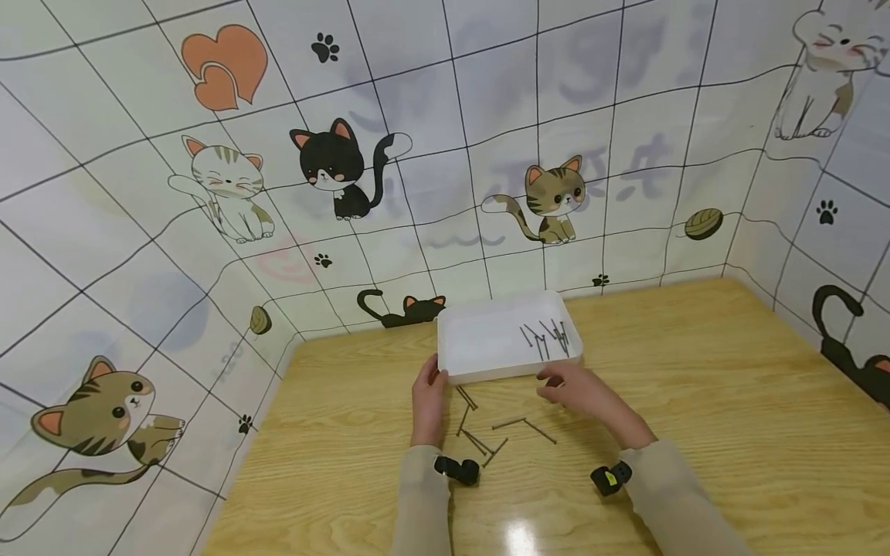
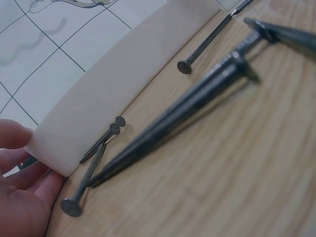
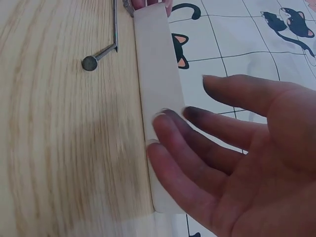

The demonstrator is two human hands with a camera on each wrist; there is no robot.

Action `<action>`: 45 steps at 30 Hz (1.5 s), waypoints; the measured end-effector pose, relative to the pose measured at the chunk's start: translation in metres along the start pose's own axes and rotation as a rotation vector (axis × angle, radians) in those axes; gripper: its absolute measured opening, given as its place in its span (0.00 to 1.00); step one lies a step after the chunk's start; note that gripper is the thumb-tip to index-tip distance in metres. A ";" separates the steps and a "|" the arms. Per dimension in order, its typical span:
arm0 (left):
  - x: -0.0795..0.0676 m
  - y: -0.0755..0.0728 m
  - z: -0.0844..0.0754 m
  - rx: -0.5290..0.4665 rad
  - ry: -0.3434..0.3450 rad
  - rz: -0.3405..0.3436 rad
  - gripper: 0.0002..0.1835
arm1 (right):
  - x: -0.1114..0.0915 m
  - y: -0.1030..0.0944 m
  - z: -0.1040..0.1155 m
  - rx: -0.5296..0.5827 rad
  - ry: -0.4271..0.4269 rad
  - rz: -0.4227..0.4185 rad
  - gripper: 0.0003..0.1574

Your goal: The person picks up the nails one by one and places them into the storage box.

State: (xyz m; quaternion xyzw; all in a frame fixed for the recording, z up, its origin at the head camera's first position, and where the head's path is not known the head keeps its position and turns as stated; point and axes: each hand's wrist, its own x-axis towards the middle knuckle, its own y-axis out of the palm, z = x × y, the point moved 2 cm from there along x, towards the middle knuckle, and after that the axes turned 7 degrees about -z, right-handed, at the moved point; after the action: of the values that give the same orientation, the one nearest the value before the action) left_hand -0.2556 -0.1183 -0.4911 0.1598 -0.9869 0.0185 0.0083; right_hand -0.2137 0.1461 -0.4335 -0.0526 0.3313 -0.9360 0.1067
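We see the white tray point(image 1: 480, 340) close to the table's far edge, a little left of its middle. Inside, a cluster of nails point(image 1: 564, 336) lies at the tray's right end, most of them pointing roughly from the far side to the near side.

Our left hand point(image 1: 429, 398) holds the tray's near left corner, the thumb at the near wall and the fingers round the left end. Our right hand point(image 1: 580, 388) is just by the near wall, toward the near right corner, its fingers loosely bent and spread with nothing between them; we cannot tell whether a fingertip touches the wall.

In front of the tray, between our hands and mostly nearer the left, loose nails point(image 2: 168, 122) lie scattered on the wooden table point(image 1: 334, 432), some crossing or touching one another.

A black device point(image 1: 462, 471) sits on each wrist, over beige sleeves point(image 1: 422, 510). Past the table's far edge rises a white wall point(image 1: 445, 100) with black grid lines, printed with cats point(image 1: 330, 158), paw prints and hearts.
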 end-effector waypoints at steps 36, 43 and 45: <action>-0.001 0.000 -0.001 0.008 0.007 0.013 0.24 | -0.014 0.028 0.016 -0.340 -0.060 0.040 0.12; -0.001 0.000 -0.003 0.003 0.016 -0.002 0.24 | -0.018 0.028 0.022 -0.381 -0.092 0.037 0.12; -0.001 0.000 -0.002 0.000 0.016 -0.001 0.24 | -0.019 0.029 0.023 -0.394 -0.093 0.034 0.14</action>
State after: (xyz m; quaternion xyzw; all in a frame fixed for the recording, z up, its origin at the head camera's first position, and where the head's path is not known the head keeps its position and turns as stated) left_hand -0.2543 -0.1178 -0.4890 0.1601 -0.9868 0.0198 0.0160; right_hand -0.1863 0.1148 -0.4345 -0.1100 0.5037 -0.8477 0.1252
